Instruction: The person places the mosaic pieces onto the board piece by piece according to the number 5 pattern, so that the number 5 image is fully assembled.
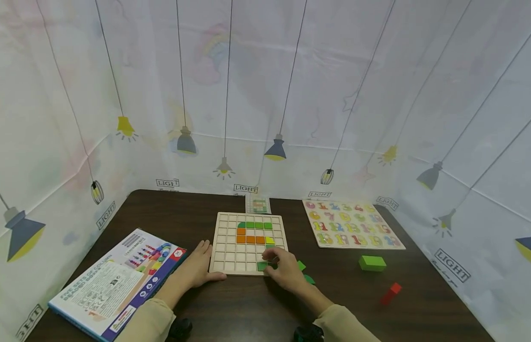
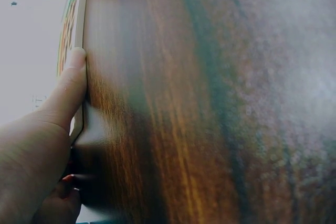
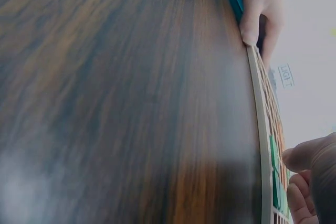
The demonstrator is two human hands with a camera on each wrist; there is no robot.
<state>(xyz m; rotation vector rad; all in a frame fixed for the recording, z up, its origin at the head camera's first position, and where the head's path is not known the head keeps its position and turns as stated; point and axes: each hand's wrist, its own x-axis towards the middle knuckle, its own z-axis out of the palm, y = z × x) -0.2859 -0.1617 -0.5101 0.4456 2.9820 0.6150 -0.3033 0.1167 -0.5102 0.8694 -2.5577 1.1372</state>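
Two bare hands: left hand (image 1: 199,268), right hand (image 1: 285,271). No rings or gloves seen. Both arms in long beige sleeves (image 1: 147,322), cuffs loose. Black wrist-mounted devices (image 1: 308,333) under each forearm, detail unclear.

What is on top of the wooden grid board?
On the grid board lie green blocks, orange blocks and a yellow one. The right hand covers the cells near its front right corner.
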